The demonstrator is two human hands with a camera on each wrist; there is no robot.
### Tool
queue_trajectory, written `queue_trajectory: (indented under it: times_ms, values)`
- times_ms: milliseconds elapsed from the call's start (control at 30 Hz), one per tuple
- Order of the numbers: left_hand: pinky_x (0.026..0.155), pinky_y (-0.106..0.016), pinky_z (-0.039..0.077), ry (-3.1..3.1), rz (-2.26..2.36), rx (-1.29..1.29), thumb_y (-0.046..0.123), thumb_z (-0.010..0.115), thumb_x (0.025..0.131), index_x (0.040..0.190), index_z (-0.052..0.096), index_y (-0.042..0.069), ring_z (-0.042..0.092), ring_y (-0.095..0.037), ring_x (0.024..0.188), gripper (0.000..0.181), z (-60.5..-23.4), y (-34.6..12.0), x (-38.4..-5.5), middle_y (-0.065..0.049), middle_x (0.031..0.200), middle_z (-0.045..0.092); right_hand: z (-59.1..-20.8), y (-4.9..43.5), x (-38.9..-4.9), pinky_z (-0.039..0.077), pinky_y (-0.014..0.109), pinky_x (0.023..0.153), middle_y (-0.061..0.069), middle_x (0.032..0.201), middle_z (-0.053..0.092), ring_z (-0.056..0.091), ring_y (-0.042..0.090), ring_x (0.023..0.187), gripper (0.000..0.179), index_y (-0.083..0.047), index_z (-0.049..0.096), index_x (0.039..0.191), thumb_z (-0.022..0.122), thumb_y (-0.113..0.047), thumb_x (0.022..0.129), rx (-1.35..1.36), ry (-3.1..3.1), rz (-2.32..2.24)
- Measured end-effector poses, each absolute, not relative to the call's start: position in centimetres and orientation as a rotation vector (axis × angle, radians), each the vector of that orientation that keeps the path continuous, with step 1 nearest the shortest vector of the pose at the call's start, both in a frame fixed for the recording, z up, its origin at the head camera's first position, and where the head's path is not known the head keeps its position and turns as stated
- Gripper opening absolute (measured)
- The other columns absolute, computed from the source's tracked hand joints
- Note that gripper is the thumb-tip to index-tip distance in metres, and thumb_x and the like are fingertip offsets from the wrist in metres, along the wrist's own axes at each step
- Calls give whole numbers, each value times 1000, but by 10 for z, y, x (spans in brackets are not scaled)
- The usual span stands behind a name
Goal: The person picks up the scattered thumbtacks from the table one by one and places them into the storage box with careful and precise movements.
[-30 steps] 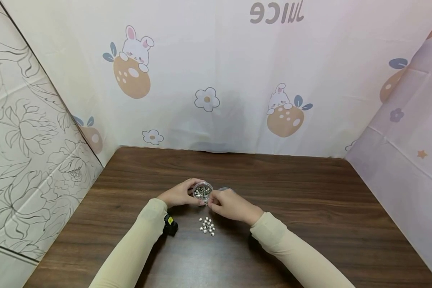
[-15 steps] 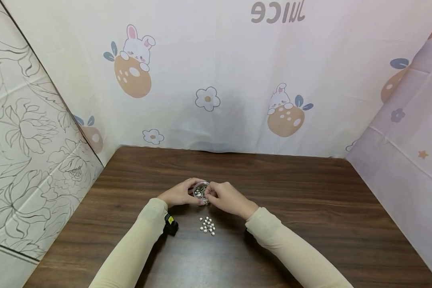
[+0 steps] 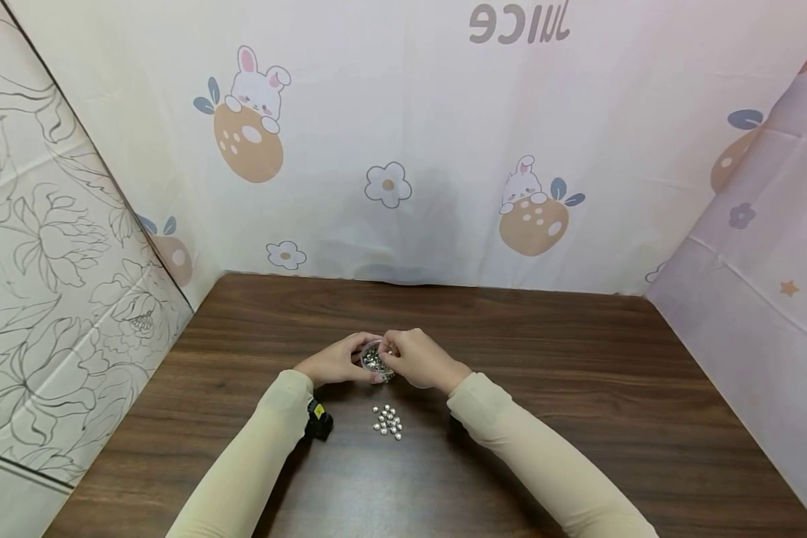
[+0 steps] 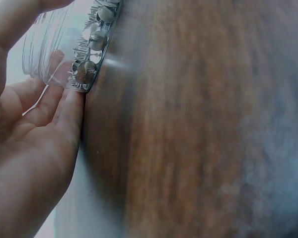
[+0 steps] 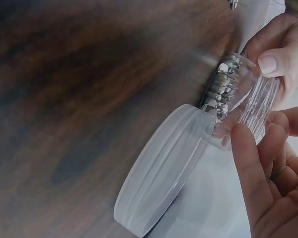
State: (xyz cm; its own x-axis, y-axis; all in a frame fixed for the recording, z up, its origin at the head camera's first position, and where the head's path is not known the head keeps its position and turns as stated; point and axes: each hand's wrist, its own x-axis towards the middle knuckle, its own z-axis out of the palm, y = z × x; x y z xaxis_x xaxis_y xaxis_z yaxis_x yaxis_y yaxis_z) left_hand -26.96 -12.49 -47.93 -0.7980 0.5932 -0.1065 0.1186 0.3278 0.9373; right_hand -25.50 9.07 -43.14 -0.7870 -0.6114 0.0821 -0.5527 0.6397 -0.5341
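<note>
My left hand (image 3: 336, 362) grips a clear plastic jar (image 4: 47, 44) from its left side, thumb and fingers round the wall. Silver dome-headed pieces (image 4: 97, 39) with thin prongs fill the bottom of the jar. At the jar's mouth are the bent fingertips of my right hand (image 3: 420, 360); one of its fingers (image 5: 246, 148) points straight at the rim. I cannot tell whether those fingertips pinch a piece. A translucent round lid (image 5: 161, 171) lies on the table beside the jar in the right wrist view; my right hand hides it in the head view.
Several loose silver pieces (image 3: 388, 422) lie in a small cluster on the brown wooden table (image 3: 565, 373), nearer than the jar. A black device with a yellow mark (image 3: 319, 418) sits at my left wrist. A printed curtain (image 3: 444, 224) hangs behind the table.
My right hand has shifted left and a little away, from the jar's right edge to over its mouth, and covers the lid. The left hand and jar stay put.
</note>
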Motion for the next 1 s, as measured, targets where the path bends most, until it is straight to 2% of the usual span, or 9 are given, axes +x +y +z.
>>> queue_trajectory:
  times_ms: [233,367,733,1000]
  values:
    - [105,-44,43,2144,1485,631,17,82,86,146,46,14,54,-22,122,69,-479,-124,-269,-6,141,49,-434,89,-261,48,25,58,-7,72,61,53,5,58,8,-10,69,100,64,-16,100,-961,2768,-816]
    - [110,-43,38,2152,1476,636,17,82,86,146,46,15,50,-20,128,70,-478,-124,-269,-5,143,47,-434,91,-260,49,26,60,-6,74,62,54,5,59,11,-8,70,104,64,-16,100,-951,2766,-823]
    - [110,-43,37,2168,1467,634,20,83,85,145,46,13,52,-20,125,71,-477,-124,-269,-6,142,47,-429,103,-245,45,25,53,-7,66,55,45,4,49,9,-10,64,104,63,-18,100,-954,2775,-868]
    - [104,-45,43,2170,1471,632,18,83,85,145,47,12,54,-21,120,70,-479,-124,-270,-7,137,52,-429,112,-232,44,24,52,-10,66,56,46,3,53,5,-9,64,99,63,-14,98,-1014,2752,-886]
